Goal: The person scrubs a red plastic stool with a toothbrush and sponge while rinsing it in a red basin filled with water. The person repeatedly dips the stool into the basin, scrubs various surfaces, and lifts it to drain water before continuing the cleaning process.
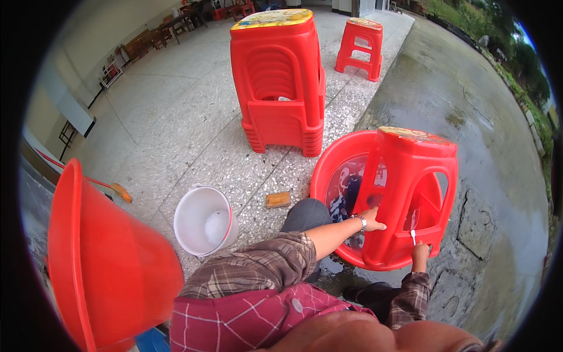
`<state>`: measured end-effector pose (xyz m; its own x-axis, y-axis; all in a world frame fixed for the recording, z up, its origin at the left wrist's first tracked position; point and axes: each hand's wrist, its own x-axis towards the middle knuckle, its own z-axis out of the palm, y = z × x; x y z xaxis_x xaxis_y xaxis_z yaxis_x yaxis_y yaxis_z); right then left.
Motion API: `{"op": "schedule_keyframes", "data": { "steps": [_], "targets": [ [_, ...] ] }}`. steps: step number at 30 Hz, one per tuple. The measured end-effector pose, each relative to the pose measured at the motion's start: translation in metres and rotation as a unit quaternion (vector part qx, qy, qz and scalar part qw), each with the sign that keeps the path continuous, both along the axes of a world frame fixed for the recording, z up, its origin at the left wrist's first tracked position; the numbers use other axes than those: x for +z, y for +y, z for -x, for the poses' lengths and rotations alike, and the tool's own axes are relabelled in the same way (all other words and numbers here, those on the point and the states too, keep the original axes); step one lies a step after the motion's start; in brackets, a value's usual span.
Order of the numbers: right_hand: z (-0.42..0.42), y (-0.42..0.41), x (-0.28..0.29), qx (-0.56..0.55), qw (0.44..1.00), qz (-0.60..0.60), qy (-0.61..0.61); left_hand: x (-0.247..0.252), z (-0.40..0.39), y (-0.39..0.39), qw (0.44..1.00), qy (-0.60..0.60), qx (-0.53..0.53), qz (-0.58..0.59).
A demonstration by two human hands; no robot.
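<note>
A red plastic stool (411, 176) with a patterned seat stands tilted in a wide red plastic basin (323, 176). My left hand (373, 219), with a metal-banded watch at the wrist, grips the stool's near left leg. Low on its right side, my right hand (421, 255) holds a small white-handled tool (413, 236) against the stool's lower panel. The tool's working end cannot be made out. Water fills the bottom of the basin, and a dark cloth-like thing (352, 191) lies in it, partly behind the stool.
A tall stack of red stools (277, 88) rises beyond the basin, with another stool (360, 48) farther back. A wooden block or brush (278, 199) and a white bucket (206, 220) sit left of the basin. A large red tub (118, 259) leans at far left. Wet concrete (497, 176) extends right.
</note>
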<state>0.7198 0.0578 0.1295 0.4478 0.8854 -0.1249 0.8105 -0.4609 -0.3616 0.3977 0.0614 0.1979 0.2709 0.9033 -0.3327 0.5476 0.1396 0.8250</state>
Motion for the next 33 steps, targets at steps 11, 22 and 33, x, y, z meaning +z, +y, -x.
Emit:
{"op": "schedule_keyframes", "data": {
  "steps": [11, 22, 33],
  "targets": [
    [-0.012, -0.001, -0.019, 0.099, 0.994, 0.019, -0.045, 0.020, 0.009, -0.003, 0.993, 0.069, 0.100, 0.002],
    [0.009, -0.018, 0.002, 0.065, 0.997, -0.032, 0.033, 0.071, 0.042, 0.076, 0.948, -0.137, 0.244, -0.151],
    [0.022, -0.020, 0.031, 0.026, 0.987, 0.015, 0.155, 0.037, 0.008, 0.124, 0.868, -0.445, 0.200, 0.090]
  ]
}}
